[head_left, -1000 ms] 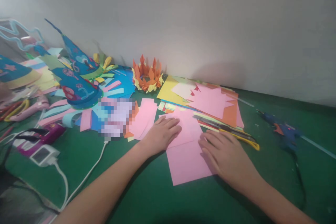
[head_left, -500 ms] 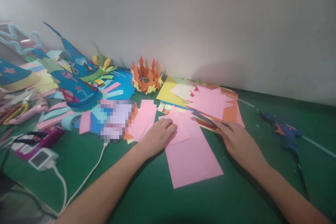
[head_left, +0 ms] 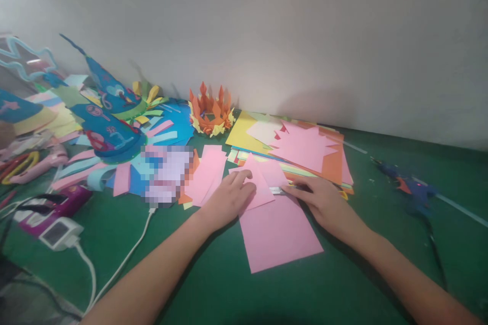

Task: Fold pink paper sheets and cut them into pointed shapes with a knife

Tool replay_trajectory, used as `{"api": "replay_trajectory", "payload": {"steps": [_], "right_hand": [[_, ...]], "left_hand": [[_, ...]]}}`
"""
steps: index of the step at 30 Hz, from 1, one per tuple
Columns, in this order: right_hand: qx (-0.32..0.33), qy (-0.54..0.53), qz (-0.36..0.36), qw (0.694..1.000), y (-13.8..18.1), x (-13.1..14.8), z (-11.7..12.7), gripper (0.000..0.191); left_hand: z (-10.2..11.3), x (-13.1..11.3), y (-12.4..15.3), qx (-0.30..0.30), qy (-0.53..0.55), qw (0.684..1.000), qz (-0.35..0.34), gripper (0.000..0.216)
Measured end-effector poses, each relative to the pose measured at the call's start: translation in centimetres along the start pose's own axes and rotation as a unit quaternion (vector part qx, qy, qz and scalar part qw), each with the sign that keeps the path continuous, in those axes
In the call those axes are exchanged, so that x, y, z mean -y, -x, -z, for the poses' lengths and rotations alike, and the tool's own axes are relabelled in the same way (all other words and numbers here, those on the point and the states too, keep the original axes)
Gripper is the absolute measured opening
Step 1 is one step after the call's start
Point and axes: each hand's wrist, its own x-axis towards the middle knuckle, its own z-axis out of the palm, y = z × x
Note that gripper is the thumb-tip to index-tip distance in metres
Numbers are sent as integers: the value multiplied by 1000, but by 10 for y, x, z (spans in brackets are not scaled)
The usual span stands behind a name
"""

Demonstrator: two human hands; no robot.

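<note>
My left hand (head_left: 231, 195) holds a pink paper triangle (head_left: 257, 183) down with bent fingers. Under the triangle lies a larger pink sheet (head_left: 282, 236), flat on the green table. My right hand (head_left: 324, 200) is closed around a pair of scissors (head_left: 344, 195). One yellow handle loop shows beyond the hand. The metal blades (head_left: 277, 190) point left, low over the pink sheet and close to the triangle's right corner. Most of the scissors is hidden by my fingers.
Behind my hands lies a stack of coloured paper (head_left: 244, 132), near an orange paper crown (head_left: 211, 109). Blue cone hats (head_left: 110, 127) stand left. Pink strips (head_left: 209, 172) lie beside my left hand. A glue gun (head_left: 409, 185) rests right; a power strip (head_left: 57, 210) and cables lie left.
My right hand has moved left and slightly down with the scissors, turning the blades to lie nearly level by the triangle. The left hand has barely moved.
</note>
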Motion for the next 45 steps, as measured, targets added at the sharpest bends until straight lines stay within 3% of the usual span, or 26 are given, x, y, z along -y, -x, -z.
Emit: {"api": "replay_trajectory", "payload": {"steps": [6,11,13,36,45], "right_hand": [[17,-11,10,1000,1,-2,0,45],[36,-22,14,999,2,-4,0,45],[33,-26,12,999,2,-4,-1,46],[61,-67,23,996,11,-17,4,47],[71,-60,24,995,7,-6,2,45]], "left_hand": [[2,4,-2,50,82,995,-29,24],[16,7,3,67,150,986,-8,20],[21,7,4,86,164,983,-3,30],[18,10,3,143,129,981,-12,41],[18,9,2,150,145,978,-2,41]]}}
